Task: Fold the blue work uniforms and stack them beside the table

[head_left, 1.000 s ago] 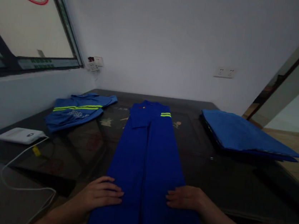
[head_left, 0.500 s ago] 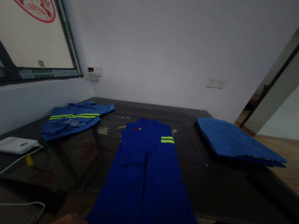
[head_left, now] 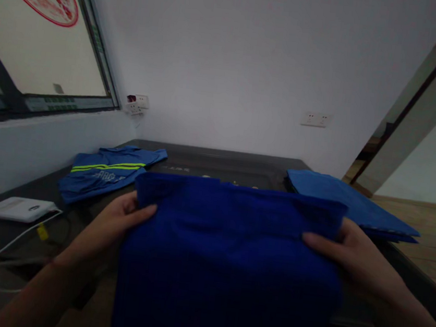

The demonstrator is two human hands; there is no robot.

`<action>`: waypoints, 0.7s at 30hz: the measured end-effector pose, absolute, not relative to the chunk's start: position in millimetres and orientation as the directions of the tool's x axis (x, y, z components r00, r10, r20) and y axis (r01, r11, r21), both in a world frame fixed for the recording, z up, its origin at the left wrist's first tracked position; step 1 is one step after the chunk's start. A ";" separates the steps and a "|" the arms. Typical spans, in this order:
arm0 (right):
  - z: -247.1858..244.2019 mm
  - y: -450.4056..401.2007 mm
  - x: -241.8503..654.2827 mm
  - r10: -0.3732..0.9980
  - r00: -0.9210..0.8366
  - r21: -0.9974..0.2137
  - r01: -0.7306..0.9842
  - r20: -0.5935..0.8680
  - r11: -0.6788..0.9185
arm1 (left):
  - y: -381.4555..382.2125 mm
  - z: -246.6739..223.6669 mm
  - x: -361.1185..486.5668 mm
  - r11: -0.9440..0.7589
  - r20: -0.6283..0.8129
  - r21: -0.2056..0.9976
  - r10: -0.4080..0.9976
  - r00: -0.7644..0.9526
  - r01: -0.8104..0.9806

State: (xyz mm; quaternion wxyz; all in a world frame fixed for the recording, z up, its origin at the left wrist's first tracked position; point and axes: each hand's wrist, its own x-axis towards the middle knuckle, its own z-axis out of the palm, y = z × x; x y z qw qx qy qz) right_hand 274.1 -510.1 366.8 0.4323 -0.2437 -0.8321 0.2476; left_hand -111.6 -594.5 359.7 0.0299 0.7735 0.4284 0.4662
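Observation:
A dark blue work jacket (head_left: 226,259) is raised in front of me, its straight edge held up across the middle of the view. At its upper left corner, my left hand (head_left: 129,214) pinches the cloth with the thumb on the near side. The opposite corner is gripped by my right hand (head_left: 340,248), thumb also in front and the other fingers behind the fabric. The raised cloth hides its collar and reflective stripes, along with much of the table beneath.
Left on the dark table (head_left: 218,158) lies a blue garment with yellow stripes (head_left: 107,172). Nearer is a white device (head_left: 19,209) with a white cable (head_left: 16,240). Folded blue clothes (head_left: 339,201) are stacked on the right. A wall stands behind.
The jacket was lying spread on the table; its near edge is now lifted, covering the collar end. Both hands have come up from the bottom of the view.

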 end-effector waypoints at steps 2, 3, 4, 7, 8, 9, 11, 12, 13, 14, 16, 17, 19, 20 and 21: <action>391.0 -467.1 253.5 0.744 -0.420 -0.804 0.057 0.519 0.593 | -537.8 387.2 -114.7 -0.604 0.677 0.649 0.736 0.011 0.463; 401.4 -444.6 243.9 0.764 -0.396 -0.834 -0.007 0.509 0.551 | -509.2 398.1 -117.2 -0.586 0.651 0.712 0.757 -0.052 0.387; 410.1 -422.0 235.2 0.778 -0.371 -0.850 -0.065 0.507 0.523 | -482.1 407.0 -120.0 -0.560 0.612 0.765 0.785 -0.090 0.319; 425.0 -354.8 213.1 0.818 -0.348 -0.888 -0.143 0.458 0.437 | -414.1 422.2 -129.1 -0.449 0.475 0.875 0.870 -0.135 0.181; 426.1 -333.5 206.5 0.827 -0.349 -0.897 -0.149 0.442 0.416 | -395.5 424.0 -132.1 -0.406 0.427 0.901 0.894 -0.137 0.153; 425.3 -313.3 200.0 0.840 -0.344 -0.907 -0.140 0.420 0.397 | -378.5 424.1 -134.8 -0.359 0.377 0.923 0.915 -0.142 0.137; 417.7 -278.0 187.0 0.880 -0.318 -0.933 -0.043 0.352 0.358 | -348.4 418.6 -139.6 -0.239 0.265 0.959 0.946 -0.189 0.150; 411.0 -263.4 180.6 0.909 -0.287 -0.944 0.037 0.303 0.326 | -335.4 412.9 -141.4 -0.172 0.208 0.970 0.952 -0.225 0.171; 402.5 -251.2 174.5 0.933 -0.253 -0.950 0.113 0.257 0.292 | -323.7 405.2 -143.0 -0.109 0.159 0.975 0.952 -0.263 0.195; 392.5 -241.1 169.0 0.949 -0.221 -0.951 0.165 0.223 0.262 | -313.3 396.0 -144.4 -0.053 0.117 0.975 0.948 -0.295 0.216; 370.3 -226.2 160.5 0.967 -0.172 -0.949 0.223 0.187 0.223 | -296.7 374.9 -147.1 0.028 0.057 0.970 0.940 -0.337 0.242; 359.2 -220.8 157.9 0.972 -0.153 -0.949 0.234 0.179 0.212 | -290.3 364.6 -148.6 0.052 0.037 0.968 0.937 -0.346 0.247; 340.1 -212.4 155.6 0.978 -0.122 -0.949 0.247 0.169 0.195 | -280.7 347.6 -152.4 0.094 -0.001 0.966 0.934 -0.357 0.241; 332.9 -209.1 155.7 0.980 -0.112 -0.951 0.245 0.166 0.189 | -277.1 341.9 -154.5 0.106 -0.018 0.967 0.934 -0.356 0.230; 327.5 -206.3 156.2 0.981 -0.106 -0.954 0.237 0.164 0.185 | -274.1 338.1 -156.6 0.113 -0.031 0.971 0.936 -0.352 0.213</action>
